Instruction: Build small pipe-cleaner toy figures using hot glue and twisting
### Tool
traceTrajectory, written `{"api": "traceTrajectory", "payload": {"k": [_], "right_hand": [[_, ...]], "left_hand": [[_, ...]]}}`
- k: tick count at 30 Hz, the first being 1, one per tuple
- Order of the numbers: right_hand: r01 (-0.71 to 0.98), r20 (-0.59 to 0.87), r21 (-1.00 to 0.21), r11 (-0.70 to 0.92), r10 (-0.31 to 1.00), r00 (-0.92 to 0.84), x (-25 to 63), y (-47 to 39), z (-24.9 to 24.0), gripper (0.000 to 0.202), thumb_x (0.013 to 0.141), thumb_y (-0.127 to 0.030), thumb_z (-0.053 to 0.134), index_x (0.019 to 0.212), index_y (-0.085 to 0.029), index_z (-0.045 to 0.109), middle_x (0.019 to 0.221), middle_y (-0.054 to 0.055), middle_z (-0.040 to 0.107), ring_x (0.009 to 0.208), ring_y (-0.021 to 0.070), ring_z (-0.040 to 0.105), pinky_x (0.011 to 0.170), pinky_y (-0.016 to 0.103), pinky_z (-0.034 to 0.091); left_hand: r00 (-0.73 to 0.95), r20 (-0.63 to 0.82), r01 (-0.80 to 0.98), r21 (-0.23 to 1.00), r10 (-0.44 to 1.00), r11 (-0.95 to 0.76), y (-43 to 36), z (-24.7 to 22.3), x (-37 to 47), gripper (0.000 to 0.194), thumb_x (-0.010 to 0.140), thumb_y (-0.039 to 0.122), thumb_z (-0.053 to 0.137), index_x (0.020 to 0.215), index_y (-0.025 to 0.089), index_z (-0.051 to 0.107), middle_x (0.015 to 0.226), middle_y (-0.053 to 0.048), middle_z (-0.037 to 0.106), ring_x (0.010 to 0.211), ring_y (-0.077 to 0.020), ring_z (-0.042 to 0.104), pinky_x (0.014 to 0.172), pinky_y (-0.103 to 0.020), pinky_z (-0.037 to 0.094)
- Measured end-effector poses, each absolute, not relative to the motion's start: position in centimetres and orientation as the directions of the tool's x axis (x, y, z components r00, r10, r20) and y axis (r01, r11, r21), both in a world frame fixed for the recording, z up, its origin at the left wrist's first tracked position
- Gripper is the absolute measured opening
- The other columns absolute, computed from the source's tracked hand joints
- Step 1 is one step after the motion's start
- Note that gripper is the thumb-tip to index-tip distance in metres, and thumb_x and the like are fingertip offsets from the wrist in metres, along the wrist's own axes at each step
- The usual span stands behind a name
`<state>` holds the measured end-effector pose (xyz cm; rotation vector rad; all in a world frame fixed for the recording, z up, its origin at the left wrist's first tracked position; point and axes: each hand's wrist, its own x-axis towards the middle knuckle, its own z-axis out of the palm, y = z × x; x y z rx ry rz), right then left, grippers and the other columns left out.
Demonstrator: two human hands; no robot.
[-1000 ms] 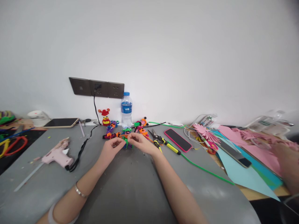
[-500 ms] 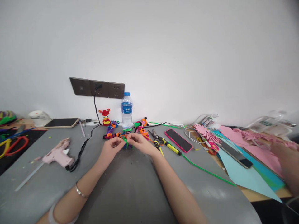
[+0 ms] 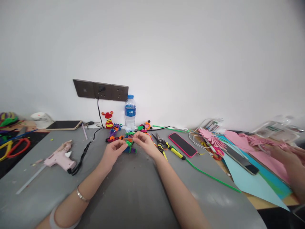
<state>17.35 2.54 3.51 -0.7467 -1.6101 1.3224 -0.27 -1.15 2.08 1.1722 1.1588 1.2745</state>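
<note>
My left hand (image 3: 114,152) is closed in a pinch, its fingertips on a small green pipe cleaner piece (image 3: 129,144). Close by on the right, the thumb and fingers of my right hand (image 3: 145,143) are pressed together; whatever they may hold is too small to name. Just behind the fingertips is a green, blue and purple pipe cleaner figure (image 3: 130,136), partly covered. Other fuzzy figures surround it: a purple and blue one (image 3: 115,128), an orange and black one (image 3: 113,138) and a red and yellow one (image 3: 109,121).
A water bottle (image 3: 130,115) stands against the wall. Yellow-handled pliers (image 3: 175,152), a pink-cased phone (image 3: 183,144) and a green stem (image 3: 212,178) lie right. A pink glue gun (image 3: 61,158) lies left. Another person's hand (image 3: 282,159) is over papers at far right.
My right hand has drawn slightly up and right, away from the green piece, which shows more now. My left hand stays nearly in place. The other person's hand has moved left.
</note>
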Motion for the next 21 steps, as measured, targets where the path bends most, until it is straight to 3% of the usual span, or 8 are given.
{"api": "traceTrajectory", "payload": {"k": [4,11,21], "right_hand": [[-0.116,0.258,-0.966,0.231,0.892,-0.371,18.4,3.1,3.5,0.032,0.078,-0.048,0.067,0.09,-0.019,0.059,0.079,0.001,0.053,0.07,0.0139,0.046,0.066,0.026,0.038],[-0.137,0.235,-0.972,0.191,0.78,-0.579,18.8,3.1,2.9,0.031,0.073,-0.038,0.075,0.096,-0.018,0.069,0.08,0.001,0.057,0.071,0.0136,0.047,0.068,0.027,0.039],[-0.184,0.249,-0.968,0.169,0.695,-0.674,18.7,3.1,2.7,0.021,0.075,-0.032,0.075,0.09,-0.018,0.07,0.082,0.0,0.055,0.072,0.0123,0.049,0.068,0.027,0.04]], "left_hand": [[0.048,-0.001,-0.094,0.996,0.999,0.006,-1.3,2.4,-0.1,0.037,0.061,0.049,0.076,0.068,0.016,0.061,0.056,0.005,0.045,0.048,-0.0062,0.032,0.045,-0.021,0.025],[0.244,-0.032,-0.136,0.988,0.969,0.067,-1.8,2.9,0.3,0.036,0.062,0.047,0.075,0.062,0.017,0.056,0.053,0.006,0.04,0.049,-0.0068,0.031,0.047,-0.022,0.027],[0.277,-0.025,-0.182,0.98,0.961,0.078,-1.9,2.6,0.1,0.032,0.067,0.043,0.075,0.062,0.016,0.058,0.056,0.006,0.041,0.05,-0.0064,0.031,0.048,-0.022,0.025]]}}
